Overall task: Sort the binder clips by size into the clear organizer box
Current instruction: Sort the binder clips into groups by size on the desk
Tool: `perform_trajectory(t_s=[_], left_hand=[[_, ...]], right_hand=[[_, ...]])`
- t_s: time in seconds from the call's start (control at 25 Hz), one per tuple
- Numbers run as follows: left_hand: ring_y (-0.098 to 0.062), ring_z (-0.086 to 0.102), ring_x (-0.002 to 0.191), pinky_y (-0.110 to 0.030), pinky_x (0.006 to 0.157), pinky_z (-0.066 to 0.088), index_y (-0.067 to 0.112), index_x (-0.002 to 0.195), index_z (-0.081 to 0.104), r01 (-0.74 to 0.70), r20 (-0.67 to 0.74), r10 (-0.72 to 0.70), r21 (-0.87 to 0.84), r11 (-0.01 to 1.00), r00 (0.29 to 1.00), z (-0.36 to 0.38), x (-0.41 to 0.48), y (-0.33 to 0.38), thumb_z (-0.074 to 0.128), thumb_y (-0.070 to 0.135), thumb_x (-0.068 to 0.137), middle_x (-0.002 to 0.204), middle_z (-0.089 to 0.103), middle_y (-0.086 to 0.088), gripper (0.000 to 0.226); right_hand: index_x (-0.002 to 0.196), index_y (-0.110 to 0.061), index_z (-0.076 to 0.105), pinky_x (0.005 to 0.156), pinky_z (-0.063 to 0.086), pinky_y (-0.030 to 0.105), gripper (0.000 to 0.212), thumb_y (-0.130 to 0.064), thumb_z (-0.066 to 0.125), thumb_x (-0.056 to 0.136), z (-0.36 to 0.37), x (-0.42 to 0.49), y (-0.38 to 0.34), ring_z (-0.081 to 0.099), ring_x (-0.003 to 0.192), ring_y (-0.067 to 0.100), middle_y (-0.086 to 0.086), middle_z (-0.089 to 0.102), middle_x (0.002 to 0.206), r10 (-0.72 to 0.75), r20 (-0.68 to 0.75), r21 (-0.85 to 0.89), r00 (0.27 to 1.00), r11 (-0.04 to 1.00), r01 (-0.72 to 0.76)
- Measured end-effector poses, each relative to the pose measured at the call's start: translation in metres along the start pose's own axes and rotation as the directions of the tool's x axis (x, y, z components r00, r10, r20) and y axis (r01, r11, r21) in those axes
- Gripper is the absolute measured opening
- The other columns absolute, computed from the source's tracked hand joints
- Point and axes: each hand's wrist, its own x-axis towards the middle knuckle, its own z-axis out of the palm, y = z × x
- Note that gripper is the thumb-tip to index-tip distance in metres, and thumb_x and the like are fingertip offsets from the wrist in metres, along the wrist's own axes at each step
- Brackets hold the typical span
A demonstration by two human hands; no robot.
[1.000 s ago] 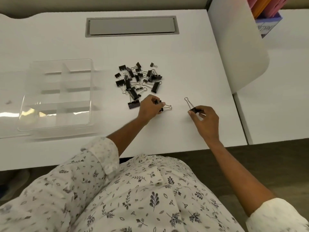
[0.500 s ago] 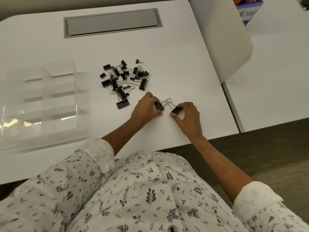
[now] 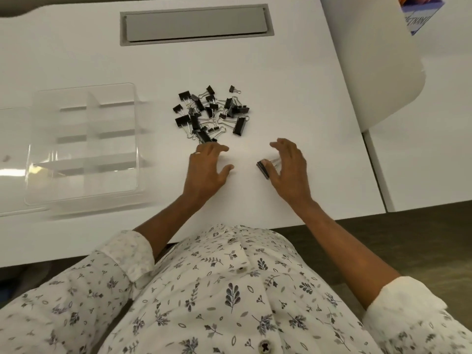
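Barely begun — nothing visible in the organizer box (image 3: 137, 139), left of the clip pile (image 3: 204, 116). Left hand (image 3: 207, 167) spread, empty; right hand (image 3: 290, 169) spread, thumb touching a lone clip (image 3: 262, 171) on the table (image 3: 281, 72). Next, likely: pinch it, carry it leftward.

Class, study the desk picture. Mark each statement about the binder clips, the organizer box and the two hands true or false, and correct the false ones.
1. The clear organizer box has no clips in its compartments. True.
2. The pile of binder clips lies to the left of the box. False: it lies to the box's right.
3. The left hand grips a clip. False: its fingers are spread and hold nothing that shows.
4. One lone clip lies apart from the pile, at the thumb of the right hand. True.
5. All the clips in the pile are one size. False: larger and smaller ones are mixed.
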Motion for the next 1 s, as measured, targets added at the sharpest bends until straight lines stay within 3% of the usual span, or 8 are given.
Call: perform_trajectory(t_s=[0.16, 0.32, 0.44, 0.52, 0.64, 0.76, 0.88, 1.0], left_hand=[[-0.026, 0.053, 0.115, -0.042, 0.091, 0.051, 0.018, 0.133, 0.062, 0.121, 0.01, -0.123, 0.099, 0.988, 0.992, -0.015, -0.008, -0.034, 0.072, 0.037, 0.091, 0.126, 0.058, -0.004, 0.047], [-0.021, 0.06, 0.104, -0.039, 0.079, 0.056, 0.021, 0.121, 0.067, 0.21, 0.046, -0.208, -0.042, 0.977, 0.977, -0.024, -0.012, -0.047, 0.07, 0.031, 0.094, 0.12, 0.055, 0.002, 0.029], [-0.021, 0.061, 0.1, -0.044, 0.083, 0.057, 0.017, 0.113, 0.068, 0.209, 0.031, -0.207, -0.1, 0.973, 0.978, -0.026, -0.012, -0.057, 0.069, 0.022, 0.093, 0.116, 0.06, 0.001, 0.02], [-0.021, 0.061, 0.1, -0.045, 0.084, 0.057, 0.016, 0.112, 0.066, 0.202, 0.015, -0.202, -0.117, 0.972, 0.979, -0.027, -0.011, -0.063, 0.068, 0.023, 0.093, 0.113, 0.062, 0.001, 0.021], [-0.02, 0.056, 0.109, -0.038, 0.09, 0.054, 0.015, 0.119, 0.061, 0.208, 0.025, -0.206, -0.123, 0.97, 0.978, -0.028, -0.007, -0.061, 0.076, 0.039, 0.087, 0.117, 0.06, -0.001, 0.042], [-0.022, 0.052, 0.114, -0.037, 0.092, 0.051, 0.013, 0.124, 0.055, 0.22, 0.007, -0.22, -0.071, 0.973, 0.975, -0.027, 0.002, -0.051, 0.08, 0.05, 0.081, 0.122, 0.057, -0.004, 0.062], [-0.025, 0.049, 0.125, -0.04, 0.098, 0.052, 0.013, 0.125, 0.052, 0.193, -0.003, -0.193, -0.043, 0.98, 0.981, -0.028, 0.015, -0.052, 0.079, 0.042, 0.083, 0.135, 0.054, -0.005, 0.057], [-0.028, 0.028, 0.151, -0.039, 0.113, 0.035, 0.014, 0.147, 0.042, 0.12, 0.18, -0.099, -0.11, 0.987, 0.979, -0.032, 0.029, -0.058, 0.076, 0.027, 0.088, 0.166, 0.027, -0.007, 0.07]], right_hand=[[0.149, -0.01, 0.045, 0.118, 0.033, 0.044, 0.057, -0.032, 0.062, 0.099, 0.033, 0.047, -0.032, 0.036, 0.146, 0.031, 0.014, 0.034, 0.161, -0.087, 0.192, -0.033, 0.978, 0.995, 0.095], [0.148, -0.006, 0.047, 0.122, 0.03, 0.046, 0.056, -0.025, 0.064, 0.098, 0.056, 0.083, -0.046, 0.032, 0.148, 0.037, 0.02, 0.033, 0.161, -0.087, 0.329, -0.12, 0.94, 0.984, 0.133], [0.126, -0.005, 0.063, 0.102, 0.05, 0.047, 0.032, -0.013, 0.065, 0.095, 0.062, 0.083, -0.048, 0.052, 0.125, 0.034, 0.015, 0.056, 0.135, -0.159, 0.268, -0.061, 0.95, 0.981, 0.182], [0.113, -0.006, 0.068, 0.087, 0.055, 0.043, 0.02, -0.012, 0.065, 0.094, 0.062, 0.082, -0.05, 0.058, 0.109, 0.027, 0.01, 0.06, 0.118, -0.207, 0.237, -0.028, 0.949, 0.975, 0.22], [0.11, -0.008, 0.069, 0.085, 0.054, 0.038, 0.018, -0.019, 0.066, 0.096, 0.06, 0.084, -0.049, 0.055, 0.11, 0.023, 0.007, 0.058, 0.119, -0.172, 0.262, -0.02, 0.95, 0.983, 0.183], [0.117, -0.011, 0.068, 0.097, 0.045, 0.033, 0.028, -0.026, 0.07, 0.093, 0.056, 0.082, -0.047, 0.049, 0.123, 0.027, 0.009, 0.053, 0.137, -0.178, 0.363, -0.02, 0.915, 0.98, 0.199], [0.122, -0.01, 0.069, 0.104, 0.039, 0.035, 0.031, -0.021, 0.071, 0.093, 0.049, 0.084, -0.045, 0.051, 0.125, 0.033, 0.014, 0.059, 0.135, -0.221, 0.43, 0.003, 0.875, 0.97, 0.244], [0.124, -0.014, 0.068, 0.106, 0.04, 0.035, 0.035, -0.025, 0.073, 0.091, 0.039, 0.085, -0.036, 0.055, 0.123, 0.031, 0.009, 0.063, 0.133, -0.19, 0.411, 0.028, 0.892, 0.98, 0.196]])
